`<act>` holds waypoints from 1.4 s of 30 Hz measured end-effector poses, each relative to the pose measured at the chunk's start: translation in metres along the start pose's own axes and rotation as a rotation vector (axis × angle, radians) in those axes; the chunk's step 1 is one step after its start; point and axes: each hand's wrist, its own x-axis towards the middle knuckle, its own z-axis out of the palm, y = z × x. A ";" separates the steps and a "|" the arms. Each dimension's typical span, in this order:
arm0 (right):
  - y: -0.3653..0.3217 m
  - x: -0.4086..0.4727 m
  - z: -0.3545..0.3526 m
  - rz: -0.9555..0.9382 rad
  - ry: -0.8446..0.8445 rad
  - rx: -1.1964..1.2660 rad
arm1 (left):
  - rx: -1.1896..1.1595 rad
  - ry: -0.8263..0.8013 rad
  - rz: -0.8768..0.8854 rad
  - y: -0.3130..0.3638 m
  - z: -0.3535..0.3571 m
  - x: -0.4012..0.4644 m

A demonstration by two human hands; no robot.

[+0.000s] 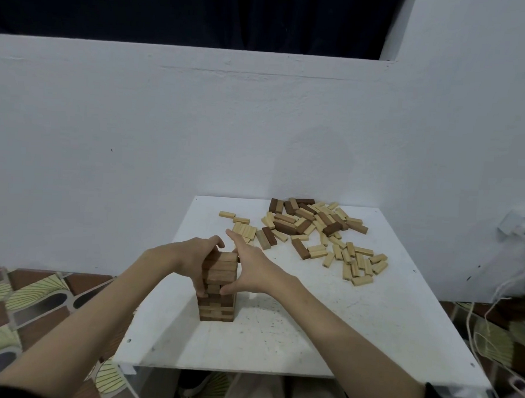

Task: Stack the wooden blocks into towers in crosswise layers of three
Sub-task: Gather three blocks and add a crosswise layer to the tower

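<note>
We're squaring up the block tower (218, 286) near the desk's (339, 324) front-left: left hand (195, 260) wraps its upper layers, right hand (248, 266) presses flat-fingered against the side. Next we'd probably grab three more from the loose blocks (317, 232) behind.

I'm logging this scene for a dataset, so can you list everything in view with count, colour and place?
tower: one, dark and light brown layers, near left part of the table
loose blocks: a scattered heap, too many to count, pale and dark brown, far right of the table
table: one, white, speckled, against the wall
wall: white, behind the table
floor: patterned tiles, left
cords: white, right edge
left hand: curled round the tower's left side
right hand: against the tower's right side
</note>
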 end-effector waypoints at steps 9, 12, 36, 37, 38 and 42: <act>-0.002 -0.003 -0.001 -0.026 -0.006 -0.066 | -0.013 -0.011 -0.042 -0.005 0.001 -0.008; -0.004 0.001 0.001 -0.045 0.017 -0.122 | -0.027 0.011 -0.049 -0.006 0.003 -0.009; -0.021 -0.011 -0.007 0.401 0.021 1.095 | -1.378 0.015 -0.357 0.011 -0.011 -0.031; -0.024 -0.010 -0.007 0.396 0.028 1.107 | -1.388 0.016 -0.357 0.013 -0.011 -0.031; -0.027 -0.009 -0.007 0.402 0.023 1.126 | -1.399 0.016 -0.352 0.014 -0.011 -0.031; -0.029 -0.004 -0.002 0.439 -0.004 1.178 | -1.388 0.006 -0.324 0.016 -0.010 -0.033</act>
